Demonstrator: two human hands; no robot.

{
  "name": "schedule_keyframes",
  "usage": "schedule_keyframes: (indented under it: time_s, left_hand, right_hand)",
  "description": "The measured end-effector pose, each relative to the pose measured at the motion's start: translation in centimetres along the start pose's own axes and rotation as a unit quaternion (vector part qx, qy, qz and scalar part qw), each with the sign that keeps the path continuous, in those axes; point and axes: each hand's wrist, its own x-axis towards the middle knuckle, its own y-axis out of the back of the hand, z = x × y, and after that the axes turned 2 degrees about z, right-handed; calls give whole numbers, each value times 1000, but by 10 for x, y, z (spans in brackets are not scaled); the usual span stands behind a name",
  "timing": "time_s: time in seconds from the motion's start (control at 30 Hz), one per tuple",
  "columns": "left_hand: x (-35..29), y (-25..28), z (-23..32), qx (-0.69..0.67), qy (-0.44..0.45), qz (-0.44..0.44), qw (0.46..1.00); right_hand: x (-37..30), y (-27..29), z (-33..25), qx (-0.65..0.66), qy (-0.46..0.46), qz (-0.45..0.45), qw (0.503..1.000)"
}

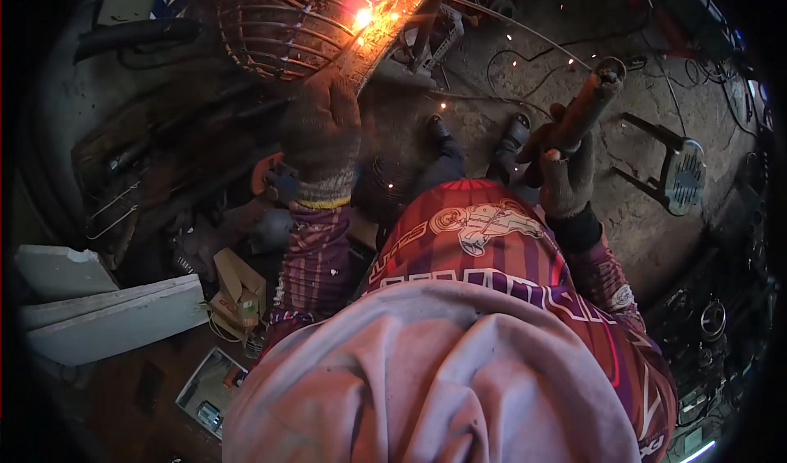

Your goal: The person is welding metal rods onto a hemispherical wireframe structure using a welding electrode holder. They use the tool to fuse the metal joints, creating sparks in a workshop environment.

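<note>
My right hand [566, 172], in a dark work glove, is wrapped round a welding electrode holder [586, 106]. From its tip a long thin welding rod [508, 22] runs up and left toward a bright arc with flying sparks. A domed round wire grille [283, 24] of curved metal bars lies beside the glow at the top. At its lower rim is my left hand [324, 127], in a knitted glove with a yellow cuff edge; the fingers close on the rim, their tips partly hidden by glare and shadow.
The grille rests at a worktop edge [361, 65]. A dark stool [676, 172] lies on the floor at right, near trailing cables [525, 57]. White foam slabs [115, 315] and a cardboard box [238, 295] are at lower left. My feet [516, 131] stand below the arc.
</note>
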Motion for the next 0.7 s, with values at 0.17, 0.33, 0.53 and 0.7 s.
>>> schedule_keyframes:
  time_s: [0.17, 0.33, 0.53, 0.7]
  left_hand:
    - [10, 4, 1, 62, -13, -12, 998]
    - [7, -8, -8, 122, -20, 16, 992]
    - [-5, 4, 0, 126, 8, 30, 992]
    - [-10, 10, -20, 71, 0, 9, 997]
  right_hand:
    - [8, 7, -11, 52, 3, -11, 999]
    - [17, 14, -26, 71, 16, -23, 997]
    - [21, 26, -29, 81, -1, -18, 997]
    - [22, 27, -37, 65, -12, 0, 998]
